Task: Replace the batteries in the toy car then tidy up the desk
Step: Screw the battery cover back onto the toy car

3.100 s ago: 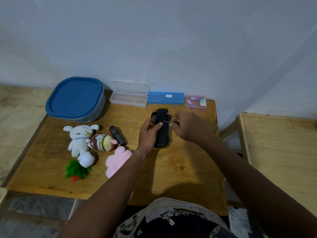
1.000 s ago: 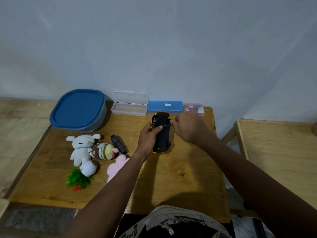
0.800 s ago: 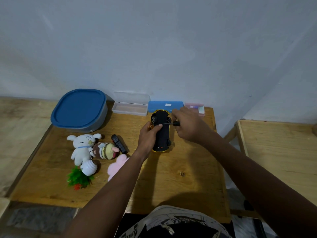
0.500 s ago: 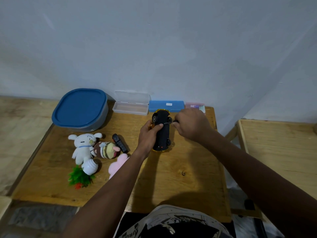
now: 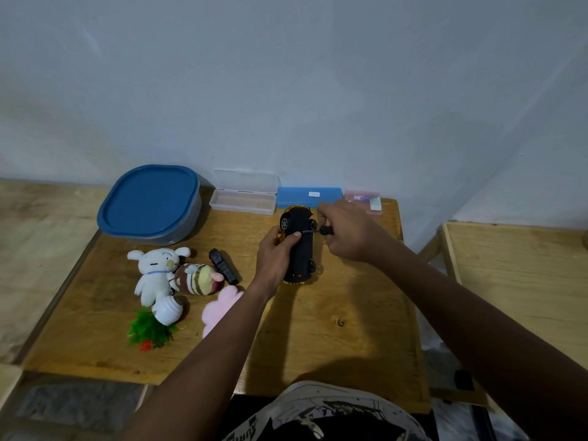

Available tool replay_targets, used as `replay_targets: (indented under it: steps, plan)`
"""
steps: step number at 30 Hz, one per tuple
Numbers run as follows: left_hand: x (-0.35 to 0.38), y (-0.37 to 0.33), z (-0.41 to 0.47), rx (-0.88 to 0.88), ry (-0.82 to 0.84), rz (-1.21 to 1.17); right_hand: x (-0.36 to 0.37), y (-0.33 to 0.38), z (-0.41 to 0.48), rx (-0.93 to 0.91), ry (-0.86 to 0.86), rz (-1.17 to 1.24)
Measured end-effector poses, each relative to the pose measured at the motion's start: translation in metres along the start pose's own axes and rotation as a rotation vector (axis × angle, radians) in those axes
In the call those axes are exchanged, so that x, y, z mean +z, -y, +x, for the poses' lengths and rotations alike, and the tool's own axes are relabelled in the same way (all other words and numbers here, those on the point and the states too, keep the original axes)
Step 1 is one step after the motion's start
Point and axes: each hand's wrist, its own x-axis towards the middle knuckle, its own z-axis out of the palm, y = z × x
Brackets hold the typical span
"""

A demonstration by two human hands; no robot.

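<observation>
Both curled: left hand (image 5: 274, 260) grips toy car (image 5: 304, 257), right hand (image 5: 350, 232) screwdriver (image 5: 324, 230).

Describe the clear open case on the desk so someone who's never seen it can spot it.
Along the back edge of the wooden desk, against the wall, four containers sit in a row: a blue-lidded tub, the clear case, a blue case and a pink box. The clear case is second from the left, and it alone has its lid standing open.
</observation>
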Motion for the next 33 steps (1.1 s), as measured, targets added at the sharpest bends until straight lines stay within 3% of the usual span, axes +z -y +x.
replay_targets:
  steps: [4,9,16,23,29,33]
  plan:
    - [-0.002,-0.002,0.002,-0.009,-0.014,-0.012,0.002,-0.003,0.0,-0.082,-0.136,-0.274]
    - [-0.004,-0.005,0.002,-0.004,0.006,-0.014,0.005,-0.004,0.002,-0.114,-0.116,-0.382]
    - [-0.008,-0.009,0.002,0.03,0.031,0.021,0.013,-0.004,0.004,0.121,0.023,0.065]
    - [-0.009,-0.009,0.004,0.019,0.026,0.013,0.009,-0.002,-0.001,0.003,0.018,0.136]
    - [-0.009,-0.007,0.005,-0.007,-0.009,0.001,0.019,-0.008,-0.002,-0.158,-0.266,-0.221]
    - [-0.01,-0.006,0.004,-0.001,0.002,0.015,0.018,-0.007,0.0,-0.166,-0.267,-0.352]
